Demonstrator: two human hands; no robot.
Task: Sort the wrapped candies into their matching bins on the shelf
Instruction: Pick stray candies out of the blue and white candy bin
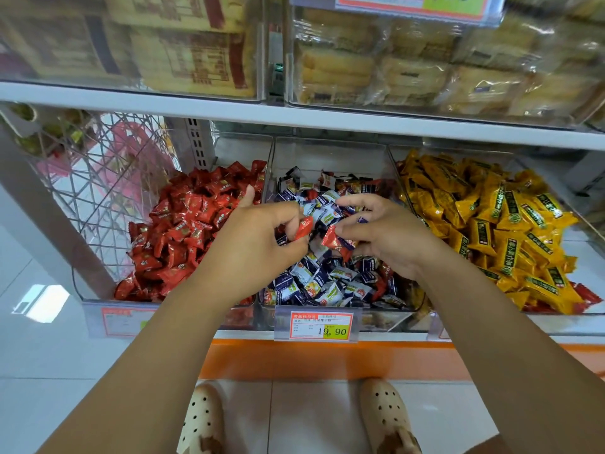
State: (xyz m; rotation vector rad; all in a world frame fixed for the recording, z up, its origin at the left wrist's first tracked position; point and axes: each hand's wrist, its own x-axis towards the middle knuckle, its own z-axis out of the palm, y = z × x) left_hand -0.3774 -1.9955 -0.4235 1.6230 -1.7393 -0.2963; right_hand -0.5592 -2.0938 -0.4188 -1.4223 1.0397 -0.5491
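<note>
Wrapped candies in red are what you hold over the wrong bin: your left grip [258, 231] curls round one red candy [303, 227], and your right grip [389, 234] pinches a second red piece [332, 240] by its wrapper. Both hang above the middle bin [330, 149] of blue-and-white sweets. The red bin [242, 149] lies at nine o'clock from there and the yellow bin [556, 319] at three o'clock. The likeliest slip is the right-hand piece. It is held only by fingertips on slick foil, and it has to cross your other arm and the divider, so it could drop back into the blue pile and be buried. More red wrappers show among the blue ones towards five o'clock, and they are easy to miss. One red stray [586, 294] lies at the front of the yellow bin. The price tag [322, 326] at six o'clock reads 19.90 on a yellow patch, and its red header and small print are too small to read. The tag on the upper shelf is cut off, and the print on the wrappers is not legible.
</note>
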